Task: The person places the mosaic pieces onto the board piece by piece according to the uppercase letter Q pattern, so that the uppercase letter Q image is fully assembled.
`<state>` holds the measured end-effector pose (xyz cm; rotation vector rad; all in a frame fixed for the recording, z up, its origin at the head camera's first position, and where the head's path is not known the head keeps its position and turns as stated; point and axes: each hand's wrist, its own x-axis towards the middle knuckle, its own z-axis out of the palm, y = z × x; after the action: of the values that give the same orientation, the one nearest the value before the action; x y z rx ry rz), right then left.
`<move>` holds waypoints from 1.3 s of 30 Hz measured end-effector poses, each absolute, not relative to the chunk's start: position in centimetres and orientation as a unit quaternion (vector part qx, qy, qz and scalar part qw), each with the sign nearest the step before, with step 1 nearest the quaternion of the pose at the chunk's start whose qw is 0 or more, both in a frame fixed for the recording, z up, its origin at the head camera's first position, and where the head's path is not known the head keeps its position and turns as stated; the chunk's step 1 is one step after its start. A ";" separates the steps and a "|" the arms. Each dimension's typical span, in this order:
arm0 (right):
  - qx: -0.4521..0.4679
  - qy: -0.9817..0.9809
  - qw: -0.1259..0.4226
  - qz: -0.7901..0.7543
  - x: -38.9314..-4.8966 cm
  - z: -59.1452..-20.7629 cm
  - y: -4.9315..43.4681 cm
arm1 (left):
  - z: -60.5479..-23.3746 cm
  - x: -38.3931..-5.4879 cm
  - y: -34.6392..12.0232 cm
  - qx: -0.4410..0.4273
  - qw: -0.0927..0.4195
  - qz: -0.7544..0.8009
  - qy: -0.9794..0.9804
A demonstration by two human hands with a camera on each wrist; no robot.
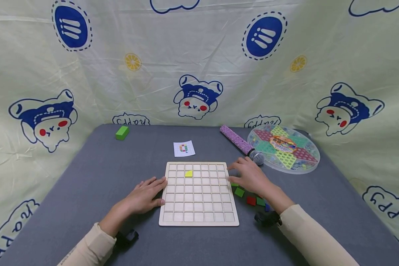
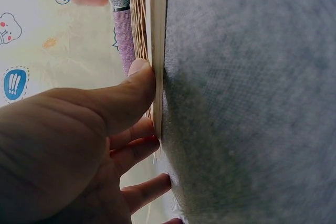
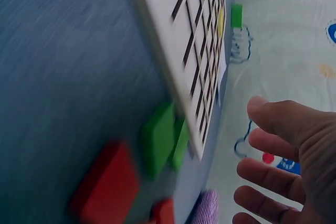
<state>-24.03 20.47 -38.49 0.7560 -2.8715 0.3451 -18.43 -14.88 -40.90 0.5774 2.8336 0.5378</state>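
A pale wooden grid board [image 1: 198, 199] lies on the grey table, with a yellow piece [image 1: 188, 173] in one of its upper cells. My left hand [image 1: 145, 195] rests against the board's left edge; in the left wrist view the thumb [image 2: 140, 80] and fingertips touch its side. Over by the upper right corner hovers my right hand [image 1: 249, 173], its fingers loosely bent with nothing between them. Below it, along the right edge, lie green blocks [image 1: 239, 192], a red block [image 1: 251, 200] and a partly hidden blue block [image 1: 267, 207].
Behind the board lies a small card with a coloured pattern [image 1: 184, 148]. A purple microphone [image 1: 236, 139] leans by a round, clear-lidded box [image 1: 307, 167] at the back right. One green block [image 1: 122, 133] sits at the far left. A printed cloth [image 1: 199, 44] hangs behind the table.
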 end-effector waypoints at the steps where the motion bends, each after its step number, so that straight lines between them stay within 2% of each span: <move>1: 0.249 -0.959 0.075 0.115 -24.0 -38.5 21.0 | -40.9 -18.4 -14.9 0.196 0.100 0.182 0.958; 10: 0.225 -0.968 0.031 0.110 -24.3 -38.8 24.6 | -40.9 -18.5 -15.0 0.200 0.097 0.184 0.958; 17: 0.231 -0.967 0.018 0.105 -24.5 -39.2 26.3 | -40.9 -18.4 -15.0 0.200 0.097 0.186 0.957; 39: 0.249 -0.964 -0.031 0.086 -25.8 -40.0 27.7 | -40.8 -18.5 -14.9 0.197 0.101 0.187 0.957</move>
<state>-25.81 27.68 -39.98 0.7968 -3.0910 0.2770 -18.46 -14.89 -40.84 0.5823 2.8279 0.5536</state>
